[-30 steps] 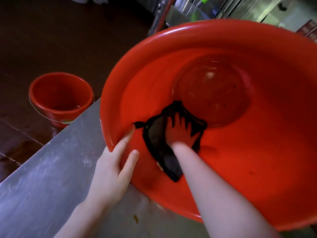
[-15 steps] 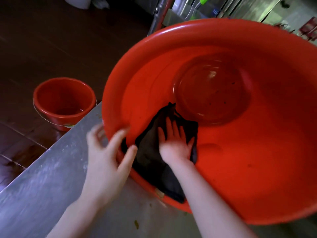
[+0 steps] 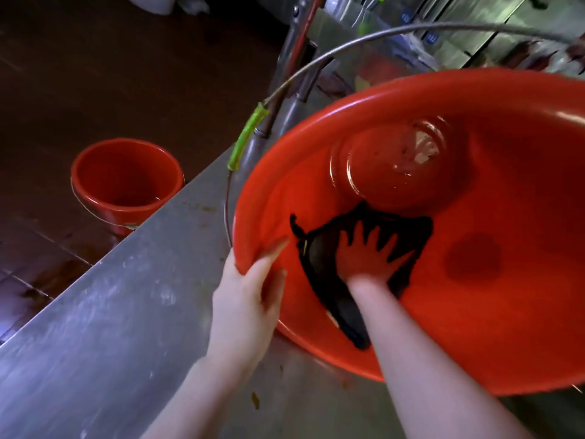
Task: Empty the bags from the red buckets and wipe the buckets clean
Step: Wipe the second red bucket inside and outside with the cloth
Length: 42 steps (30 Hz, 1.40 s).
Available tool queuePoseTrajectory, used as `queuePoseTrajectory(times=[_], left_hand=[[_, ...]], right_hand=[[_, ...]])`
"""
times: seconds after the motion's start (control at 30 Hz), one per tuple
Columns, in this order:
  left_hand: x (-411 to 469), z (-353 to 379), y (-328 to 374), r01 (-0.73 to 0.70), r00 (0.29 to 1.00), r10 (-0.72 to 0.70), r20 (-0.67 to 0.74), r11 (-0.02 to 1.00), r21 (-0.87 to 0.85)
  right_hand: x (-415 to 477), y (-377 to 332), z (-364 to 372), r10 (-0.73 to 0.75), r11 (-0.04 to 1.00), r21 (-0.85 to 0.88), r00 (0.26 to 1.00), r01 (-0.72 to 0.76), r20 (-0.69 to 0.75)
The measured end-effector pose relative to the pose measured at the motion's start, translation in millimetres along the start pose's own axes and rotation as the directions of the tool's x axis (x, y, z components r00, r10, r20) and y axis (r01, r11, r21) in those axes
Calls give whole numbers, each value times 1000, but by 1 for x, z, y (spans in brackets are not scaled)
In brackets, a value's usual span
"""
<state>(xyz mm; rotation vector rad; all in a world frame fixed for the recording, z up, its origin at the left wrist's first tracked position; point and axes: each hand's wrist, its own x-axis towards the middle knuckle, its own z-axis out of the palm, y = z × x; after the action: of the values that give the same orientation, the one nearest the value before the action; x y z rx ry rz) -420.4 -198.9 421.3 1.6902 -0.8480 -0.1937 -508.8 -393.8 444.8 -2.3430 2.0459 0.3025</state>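
Left hand [image 3: 250, 280] is gripping the rim of the bagless bucket [image 3: 411, 90] while right hand [image 3: 370, 251], fingers spread flat, is pressing the cloth [image 3: 316, 248] inside; another bucket [image 3: 126, 182], leftward, is probably awaiting wiping.

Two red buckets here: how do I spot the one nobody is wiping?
Find the steel table crossing the picture. Past its left edge, on the dark floor, stands a small red bucket. Unlike the big tilted bucket on the table, it is upright and untouched.

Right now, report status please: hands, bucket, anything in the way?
Left hand grips the big red bucket at its rim. Right hand flat, pressing black cloth on the inner wall. Nothing blocks the wipe; wire handle arcs above.
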Motion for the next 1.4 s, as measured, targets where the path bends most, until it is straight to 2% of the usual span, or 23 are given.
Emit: queuePoseTrajectory(times=[0.07,0.13,0.2,0.27,0.33,0.43,0.53,0.6,0.67,0.73,0.8,0.9,0.93,1.0,1.07,1.13,1.2,1.23,1.27,1.3,1.4], left_hand=[[-1,2,0,45,999,-45,-8,998,-37],[-1,1,-3,87,996,-87,-5,995,-51],[-2,-1,-5,146,989,-146,1,987,-71],[-5,-2,-8,181,983,-181,9,979,-97],[-8,-3,-11,185,983,-183,20,977,-109],[-10,-4,-12,208,978,-204,44,969,-133],[-9,-3,-11,206,978,-201,44,969,-138],[-8,-3,-10,207,978,-202,46,970,-131],[-9,-3,-10,221,975,-215,64,966,-131],[-8,-4,-10,237,970,-228,80,962,-135],[-6,-7,-9,269,961,-258,95,954,-132],[-11,-13,-9,285,958,-275,80,940,-188],[-15,-14,-8,289,957,-277,84,928,-234],[-20,-19,-4,333,943,-311,119,894,-300],[-16,-28,-1,327,945,-304,122,905,-272],[4,-47,-1,230,973,-229,24,957,-177],[31,-71,-1,48,992,-50,-114,999,-21],[43,-80,0,-52,990,61,-125,996,73],[51,-85,1,-123,987,134,-84,984,130],[54,-85,1,-132,991,134,-8,982,139],[43,-70,5,13,991,-18,133,999,35]], right_hand=[[-28,-17,11,-206,975,87,978,206,-10],[-69,-23,26,-441,890,74,891,450,-107],[-83,-25,29,-506,854,74,855,515,-113],[-58,-28,22,-429,899,62,900,434,-75],[-17,-33,9,-256,963,94,967,253,17],[19,-38,-1,-116,988,108,991,107,73],[7,-44,1,-138,986,108,988,130,73],[-23,-46,7,-291,952,111,956,285,38],[-64,-43,18,-476,870,127,879,477,-38],[-90,-41,25,-548,825,106,832,555,-88],[-76,-49,24,-519,843,102,849,527,-99],[-21,-62,4,-302,933,210,953,294,7],[-4,-62,-1,-243,947,232,968,223,58],[15,-60,-4,-210,959,213,973,186,98],[16,-57,0,-222,962,184,971,203,90],[13,-54,4,-237,959,179,969,221,76],[12,-45,4,-289,950,150,954,275,79],[12,-37,2,-317,944,124,944,305,88],[11,-29,2,-324,944,93,941,316,96],[7,-23,3,-303,953,60,948,298,99],[-18,-17,7,-165,985,72,981,158,105]])
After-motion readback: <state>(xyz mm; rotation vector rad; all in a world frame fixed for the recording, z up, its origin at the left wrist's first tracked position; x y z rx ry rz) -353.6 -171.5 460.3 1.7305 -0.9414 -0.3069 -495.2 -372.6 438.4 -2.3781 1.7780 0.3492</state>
